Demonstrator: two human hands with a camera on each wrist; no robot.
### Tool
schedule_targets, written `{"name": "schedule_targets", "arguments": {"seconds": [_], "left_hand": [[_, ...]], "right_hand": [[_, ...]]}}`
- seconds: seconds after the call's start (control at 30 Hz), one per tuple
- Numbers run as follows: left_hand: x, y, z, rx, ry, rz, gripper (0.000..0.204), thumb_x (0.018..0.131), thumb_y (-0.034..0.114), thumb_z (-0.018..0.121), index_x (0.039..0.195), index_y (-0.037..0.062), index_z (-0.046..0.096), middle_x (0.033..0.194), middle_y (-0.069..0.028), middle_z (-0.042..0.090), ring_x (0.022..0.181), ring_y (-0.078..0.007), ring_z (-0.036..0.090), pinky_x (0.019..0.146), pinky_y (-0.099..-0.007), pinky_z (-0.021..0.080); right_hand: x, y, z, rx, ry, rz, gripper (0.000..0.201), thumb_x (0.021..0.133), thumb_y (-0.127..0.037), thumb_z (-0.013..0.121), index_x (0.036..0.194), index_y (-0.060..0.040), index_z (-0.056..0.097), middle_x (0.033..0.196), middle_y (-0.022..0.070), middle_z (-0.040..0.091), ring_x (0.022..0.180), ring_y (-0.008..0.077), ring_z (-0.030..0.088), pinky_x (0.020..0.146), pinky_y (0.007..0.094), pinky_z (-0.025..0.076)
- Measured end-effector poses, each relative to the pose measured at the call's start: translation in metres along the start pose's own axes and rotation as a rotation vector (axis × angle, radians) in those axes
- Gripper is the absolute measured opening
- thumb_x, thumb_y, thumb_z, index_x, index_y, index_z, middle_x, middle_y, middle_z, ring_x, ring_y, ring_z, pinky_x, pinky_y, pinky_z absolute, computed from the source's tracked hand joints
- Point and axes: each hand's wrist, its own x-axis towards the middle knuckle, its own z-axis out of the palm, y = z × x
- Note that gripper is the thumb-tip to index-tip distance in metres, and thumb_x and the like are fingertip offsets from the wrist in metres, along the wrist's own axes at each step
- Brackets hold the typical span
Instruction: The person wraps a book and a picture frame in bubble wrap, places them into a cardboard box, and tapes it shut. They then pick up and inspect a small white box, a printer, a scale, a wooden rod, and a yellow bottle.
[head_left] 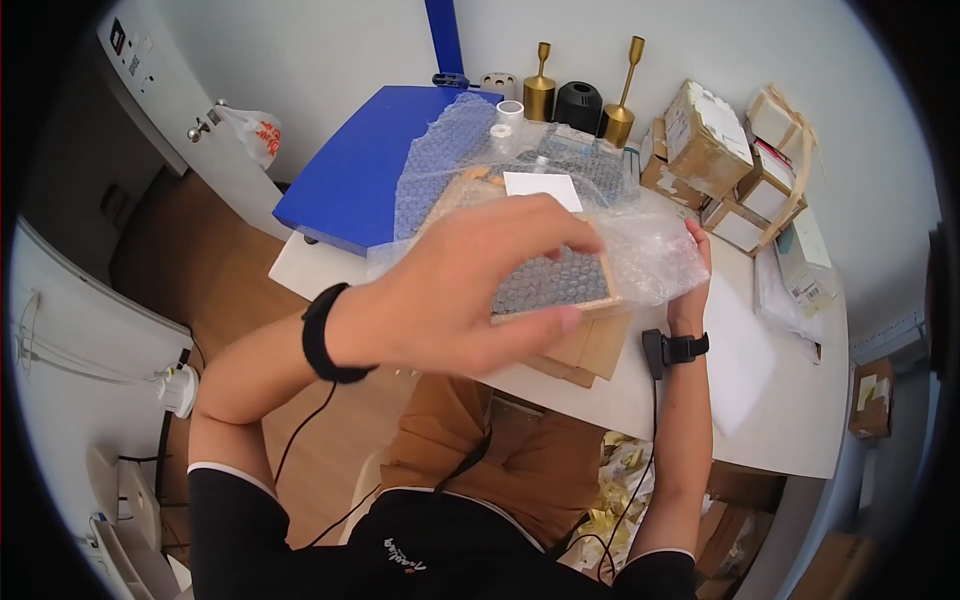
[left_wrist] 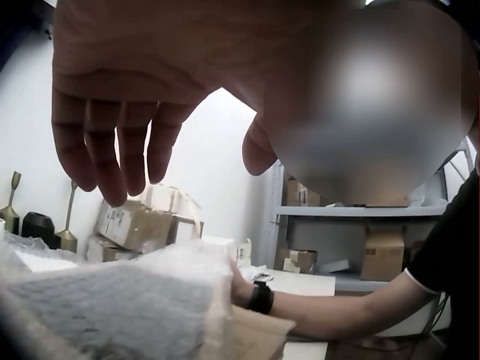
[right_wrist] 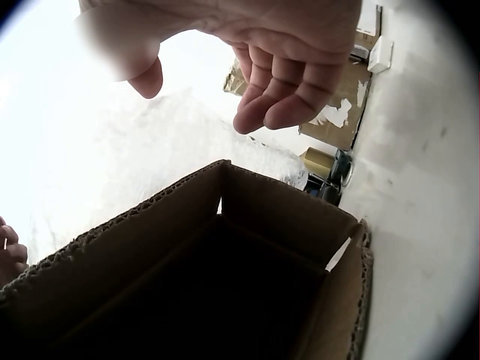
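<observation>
A cardboard box with bubble wrap over it lies on the table in front of the person. In the right wrist view, the box shows a dark hollow inside with rough cut edges. Over the wrapped box hovers the left hand, thumb and fingers spread apart with nothing between them. The right hand is at the right edge of the bubble wrap, its fingertips partly behind the clear film. Its fingers bend loosely in the right wrist view, apart from the thumb. A white card lies behind the left hand.
A blue board is at the back left. Tape rolls, brass candlesticks and a black holder line the back. Small cartons pile up at the back right. White sheets lie right of the right wrist.
</observation>
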Motion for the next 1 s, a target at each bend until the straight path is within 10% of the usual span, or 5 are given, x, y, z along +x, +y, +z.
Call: {"name": "schedule_targets", "arguments": {"seconds": [0.23,0.33,0.63,0.8,1.0], "left_hand": [[-0.004,-0.074,0.008,0.569,-0.473,-0.522,0.093,0.066,0.072,0.079,0.116,-0.0037,0.059,0.11,-0.0233,0.065,0.104,-0.0392,0.065,0.085,-0.0446,0.053],[-0.005,-0.078,0.012,0.575,-0.478,-0.44,0.105,0.058,0.078,0.08,0.118,-0.005,0.057,0.108,-0.0242,0.065,0.104,-0.0397,0.064,0.085,-0.0451,0.053],[0.009,-0.113,0.002,0.038,-0.507,-0.69,0.068,0.074,0.053,0.086,0.107,-0.0019,0.062,0.091,-0.0114,0.065,0.092,-0.025,0.064,0.075,-0.0374,0.05],[0.024,-0.072,-0.026,0.025,-0.373,-0.639,0.04,0.081,0.03,0.083,0.092,0.0029,0.057,0.078,-0.006,0.062,0.074,-0.0241,0.062,0.064,-0.0393,0.044],[0.001,-0.04,0.001,0.789,-0.137,0.017,0.04,0.068,0.016,0.081,0.092,0.0051,0.052,0.089,-0.0112,0.056,0.086,-0.0331,0.059,0.069,-0.042,0.047]], "right_hand": [[0.002,-0.007,-0.001,0.162,-0.001,0.02,0.052,0.107,-0.04,0.04,0.141,-0.0016,0.048,0.1,0.0032,0.065,0.092,0.0121,0.061,0.086,0.0258,0.049],[0.0,-0.004,-0.001,0.274,-0.059,0.014,0.06,0.108,-0.051,0.035,0.139,-0.0011,0.049,0.101,0.0044,0.066,0.092,0.0128,0.062,0.086,0.0265,0.049],[0.003,-0.002,-0.004,0.2,-0.054,0.025,0.064,0.107,-0.055,0.032,0.137,-0.0009,0.051,0.101,0.0049,0.066,0.092,0.0127,0.062,0.087,0.0262,0.049],[-0.004,-0.02,0.016,0.254,0.04,0.072,0.066,0.107,-0.057,0.032,0.135,-0.0013,0.052,0.102,0.0042,0.065,0.091,0.0113,0.061,0.085,0.0247,0.048],[-0.002,-0.011,-0.001,0.134,-0.048,0.064,0.064,0.107,-0.056,0.032,0.132,-0.0017,0.054,0.104,0.0032,0.064,0.082,0.0084,0.058,0.078,0.0231,0.047]]}}
